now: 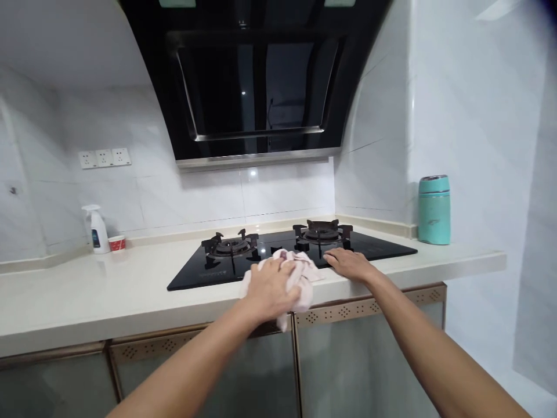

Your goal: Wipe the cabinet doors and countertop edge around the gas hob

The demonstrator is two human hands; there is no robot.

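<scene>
A pale pink cloth is bunched under the fingers of my left hand, at the front edge of the black gas hob. Part of the cloth hangs down over the counter's edge. My right hand lies flat with its fingers stretched out on the front edge of the hob, to the right of the cloth, and holds nothing. Behind the hands stand the left burner and the right burner with their dark pan supports.
A white spray bottle and a red paper cup stand at the left on the pale counter. A turquoise flask is at the right end. Above hangs a black range hood; cabinet doors are below.
</scene>
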